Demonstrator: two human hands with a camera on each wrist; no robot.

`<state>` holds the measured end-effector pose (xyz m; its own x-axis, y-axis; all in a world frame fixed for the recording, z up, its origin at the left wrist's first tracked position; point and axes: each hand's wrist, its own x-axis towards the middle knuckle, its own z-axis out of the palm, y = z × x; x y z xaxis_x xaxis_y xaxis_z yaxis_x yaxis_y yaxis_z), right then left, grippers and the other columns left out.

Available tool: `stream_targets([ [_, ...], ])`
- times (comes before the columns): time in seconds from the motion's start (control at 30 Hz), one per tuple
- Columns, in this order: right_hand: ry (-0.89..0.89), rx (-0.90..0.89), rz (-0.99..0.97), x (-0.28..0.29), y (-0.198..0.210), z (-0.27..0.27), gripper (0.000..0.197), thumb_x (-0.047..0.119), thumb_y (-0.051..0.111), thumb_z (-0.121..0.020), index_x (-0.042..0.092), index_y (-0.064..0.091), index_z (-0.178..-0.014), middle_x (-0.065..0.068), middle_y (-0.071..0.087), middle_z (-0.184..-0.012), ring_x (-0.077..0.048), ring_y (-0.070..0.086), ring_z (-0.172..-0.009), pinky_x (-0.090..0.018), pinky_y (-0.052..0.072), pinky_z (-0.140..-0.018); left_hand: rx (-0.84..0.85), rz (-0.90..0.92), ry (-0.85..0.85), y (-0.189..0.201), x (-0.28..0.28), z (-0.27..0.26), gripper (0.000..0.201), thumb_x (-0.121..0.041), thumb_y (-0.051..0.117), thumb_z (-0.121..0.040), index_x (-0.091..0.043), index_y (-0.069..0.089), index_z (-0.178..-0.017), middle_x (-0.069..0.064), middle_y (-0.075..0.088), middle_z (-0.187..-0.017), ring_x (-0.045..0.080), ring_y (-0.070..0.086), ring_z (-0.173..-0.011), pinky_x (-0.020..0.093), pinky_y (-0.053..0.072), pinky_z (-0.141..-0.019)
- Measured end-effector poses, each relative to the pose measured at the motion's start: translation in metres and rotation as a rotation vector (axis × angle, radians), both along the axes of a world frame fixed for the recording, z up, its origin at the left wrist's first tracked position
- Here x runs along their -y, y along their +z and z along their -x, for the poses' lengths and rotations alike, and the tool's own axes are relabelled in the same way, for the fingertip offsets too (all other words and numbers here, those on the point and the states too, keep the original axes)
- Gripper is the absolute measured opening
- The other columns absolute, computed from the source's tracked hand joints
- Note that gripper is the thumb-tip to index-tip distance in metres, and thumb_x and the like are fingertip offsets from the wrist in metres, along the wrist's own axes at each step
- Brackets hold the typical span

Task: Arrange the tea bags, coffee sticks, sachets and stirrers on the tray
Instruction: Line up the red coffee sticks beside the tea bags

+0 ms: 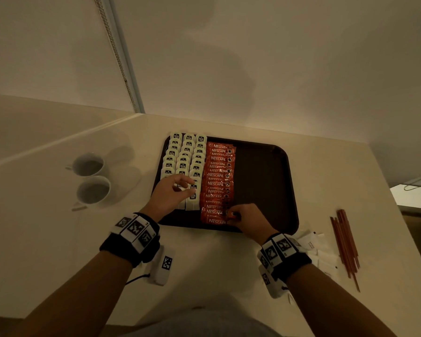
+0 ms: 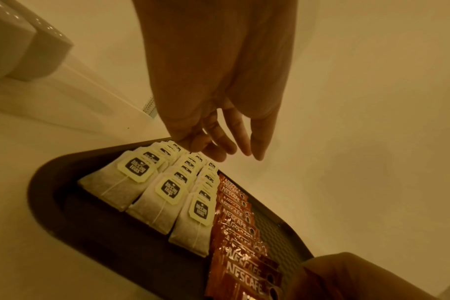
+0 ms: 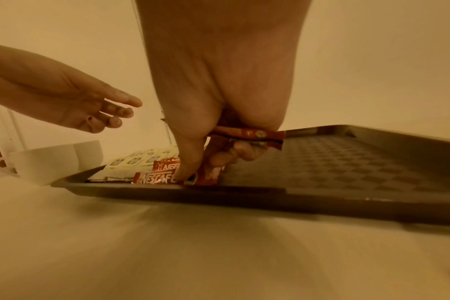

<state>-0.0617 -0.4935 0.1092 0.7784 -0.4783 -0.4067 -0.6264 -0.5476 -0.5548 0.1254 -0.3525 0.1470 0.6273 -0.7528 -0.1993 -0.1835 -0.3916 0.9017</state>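
A dark brown tray (image 1: pixel 265 186) lies on the white counter. Three columns of white tea bags (image 1: pixel 185 156) fill its left side, and a column of red Nescafe coffee sticks (image 1: pixel 218 181) lies beside them. My left hand (image 1: pixel 173 193) hovers over the near tea bags (image 2: pixel 164 194) with relaxed fingers, holding nothing. My right hand (image 1: pixel 243 218) is at the near end of the coffee column; its fingers curl round a few coffee sticks (image 3: pixel 249 134), and its thumb presses on the nearest laid stick (image 3: pixel 157 178). White sachets (image 1: pixel 314 249) and reddish stirrers (image 1: pixel 345 242) lie on the counter right of the tray.
Two white cups (image 1: pixel 93 178) stand on the counter left of the tray. A small white tagged device (image 1: pixel 164 266) with a black cable lies near my left wrist. The walls meet in a corner behind the tray. The tray's right half (image 3: pixel 347 162) is bare.
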Motion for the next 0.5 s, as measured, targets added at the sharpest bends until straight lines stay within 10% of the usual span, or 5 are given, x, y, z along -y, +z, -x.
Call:
stream_targets([
  [0.5,-0.163,0.199,-0.059,0.008,0.019,-0.007,0.017,0.031,0.052,-0.094,0.015,0.058,-0.091,-0.003,0.056,-0.102,-0.011,0.055,-0.088,-0.027,0.047,-0.08,-0.014,0.024,0.005,0.006,0.005,0.001,0.007,-0.017,0.066,-0.087,-0.021,0.067,-0.093,0.001,0.063,-0.091,0.013,0.058,-0.075,0.024,0.046,-0.072],
])
